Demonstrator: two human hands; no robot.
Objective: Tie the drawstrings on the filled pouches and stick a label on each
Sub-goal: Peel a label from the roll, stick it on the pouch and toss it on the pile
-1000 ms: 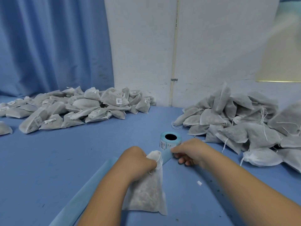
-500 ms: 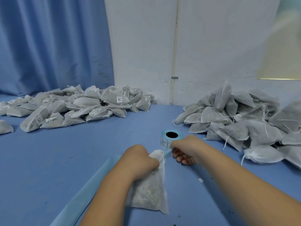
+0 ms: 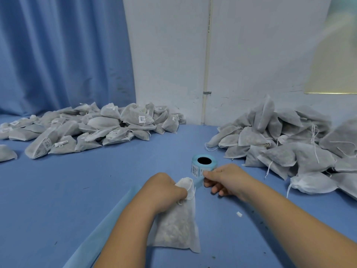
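One filled pouch (image 3: 177, 229) lies just on the near side of the label roll (image 3: 204, 163), its long axis running from the person toward the roll, gathered neck pointing at it. The left hand (image 3: 164, 188) has its fingers clenched round that neck. The right hand (image 3: 226, 178), touching the roll's near side, pinches the blue strip (image 3: 199, 183) trailing from it between thumb and forefinger.

Left of your left hand (image 3: 164, 188) the blue table (image 3: 58, 190) lies open, with only a flat paper strip (image 3: 108, 225) beside that arm, and the pouch (image 3: 173, 229) it grips fills the gap between your arms. The label roll (image 3: 204, 163) stands right against your right hand (image 3: 226, 180), and a heap of pouches (image 3: 280, 151) blocks the room to its right.
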